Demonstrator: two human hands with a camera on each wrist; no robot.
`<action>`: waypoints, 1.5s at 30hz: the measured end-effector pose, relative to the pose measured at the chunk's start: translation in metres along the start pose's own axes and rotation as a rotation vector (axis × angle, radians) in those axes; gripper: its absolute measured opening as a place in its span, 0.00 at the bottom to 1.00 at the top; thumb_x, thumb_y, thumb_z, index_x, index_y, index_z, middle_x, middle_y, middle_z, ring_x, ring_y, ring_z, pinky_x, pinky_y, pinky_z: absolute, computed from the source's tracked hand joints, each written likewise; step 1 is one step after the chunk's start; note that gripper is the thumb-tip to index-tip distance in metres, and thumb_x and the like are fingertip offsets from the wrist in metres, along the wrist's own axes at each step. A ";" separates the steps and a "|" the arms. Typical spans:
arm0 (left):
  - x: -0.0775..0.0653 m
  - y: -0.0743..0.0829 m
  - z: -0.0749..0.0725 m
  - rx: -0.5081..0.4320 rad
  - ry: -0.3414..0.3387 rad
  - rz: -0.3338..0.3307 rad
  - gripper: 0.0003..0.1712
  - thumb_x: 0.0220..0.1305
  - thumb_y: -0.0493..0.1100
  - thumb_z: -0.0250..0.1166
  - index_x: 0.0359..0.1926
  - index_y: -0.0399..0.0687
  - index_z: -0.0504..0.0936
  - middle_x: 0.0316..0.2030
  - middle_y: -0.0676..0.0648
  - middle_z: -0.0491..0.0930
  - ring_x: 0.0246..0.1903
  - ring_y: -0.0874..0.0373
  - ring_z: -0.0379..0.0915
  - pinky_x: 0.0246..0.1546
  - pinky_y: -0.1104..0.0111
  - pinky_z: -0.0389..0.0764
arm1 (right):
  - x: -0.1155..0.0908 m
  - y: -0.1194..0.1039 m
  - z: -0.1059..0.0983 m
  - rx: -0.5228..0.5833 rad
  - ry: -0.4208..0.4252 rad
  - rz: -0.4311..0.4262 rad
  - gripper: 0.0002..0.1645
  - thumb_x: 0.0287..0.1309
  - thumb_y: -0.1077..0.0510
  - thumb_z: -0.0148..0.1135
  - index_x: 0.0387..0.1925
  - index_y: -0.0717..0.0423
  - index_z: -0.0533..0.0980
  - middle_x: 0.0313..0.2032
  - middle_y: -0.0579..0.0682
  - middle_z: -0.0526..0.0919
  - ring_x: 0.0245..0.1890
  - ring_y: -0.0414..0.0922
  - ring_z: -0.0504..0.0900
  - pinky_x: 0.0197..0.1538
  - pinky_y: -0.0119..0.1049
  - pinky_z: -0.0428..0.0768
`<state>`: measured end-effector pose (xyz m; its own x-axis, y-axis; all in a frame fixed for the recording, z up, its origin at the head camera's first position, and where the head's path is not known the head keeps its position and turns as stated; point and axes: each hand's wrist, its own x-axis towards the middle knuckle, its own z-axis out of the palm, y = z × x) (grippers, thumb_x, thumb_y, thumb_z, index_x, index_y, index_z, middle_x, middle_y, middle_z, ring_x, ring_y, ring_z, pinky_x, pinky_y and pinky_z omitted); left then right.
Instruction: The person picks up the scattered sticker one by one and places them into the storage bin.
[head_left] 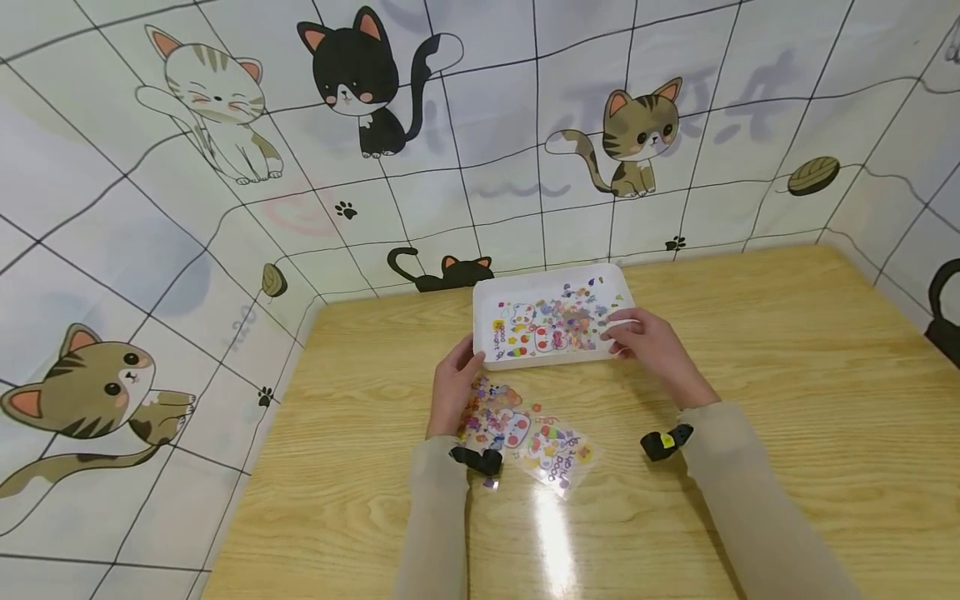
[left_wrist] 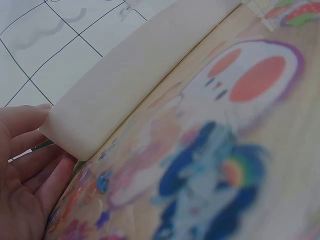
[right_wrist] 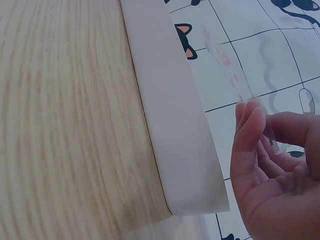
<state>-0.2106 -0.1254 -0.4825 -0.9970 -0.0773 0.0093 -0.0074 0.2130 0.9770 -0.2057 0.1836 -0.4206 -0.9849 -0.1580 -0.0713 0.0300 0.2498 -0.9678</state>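
Your left hand [head_left: 453, 387] grips the white tray [head_left: 555, 361] by its near-left corner; your right hand [head_left: 648, 346] pinches a clear sheet [right_wrist: 227, 65] at its right end. Stickers [head_left: 542, 337] lie inside; more lie nearer you on the desk [head_left: 337, 500].

From my end I see a pale wall covering [head_left: 502, 212] ruled with dark lines and printed with a black-and-white cat [head_left: 356, 75], brown striped cats [head_left: 637, 133] and paw prints [head_left: 346, 211]; below, a wood-grained table [head_left: 330, 508] catches a bright glare [head_left: 553, 542].
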 end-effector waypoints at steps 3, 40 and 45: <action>0.000 -0.002 0.001 0.000 0.000 0.000 0.24 0.62 0.51 0.55 0.60 0.62 0.68 0.55 0.60 0.69 0.54 0.67 0.63 0.56 0.65 0.64 | 0.004 -0.002 -0.002 0.013 -0.006 0.006 0.26 0.64 0.51 0.46 0.59 0.61 0.61 0.48 0.63 0.75 0.43 0.58 0.74 0.46 0.48 0.74; -0.001 -0.001 -0.001 -0.019 0.000 -0.006 0.24 0.62 0.52 0.55 0.60 0.63 0.68 0.55 0.61 0.69 0.54 0.66 0.63 0.56 0.64 0.63 | 0.078 -0.013 0.000 0.032 -0.006 0.236 0.29 0.62 0.64 0.46 0.63 0.64 0.54 0.51 0.67 0.67 0.46 0.57 0.75 0.50 0.45 0.72; -0.003 -0.001 0.000 -0.028 -0.013 -0.001 0.24 0.63 0.51 0.55 0.61 0.60 0.67 0.56 0.57 0.69 0.56 0.64 0.62 0.57 0.62 0.62 | 0.081 -0.012 0.000 -0.010 0.034 0.296 0.29 0.61 0.64 0.47 0.63 0.64 0.54 0.48 0.66 0.69 0.43 0.54 0.77 0.49 0.43 0.74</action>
<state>-0.2077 -0.1256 -0.4830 -0.9979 -0.0650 0.0059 -0.0063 0.1853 0.9827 -0.2856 0.1680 -0.4151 -0.9387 -0.0447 -0.3417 0.3152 0.2897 -0.9037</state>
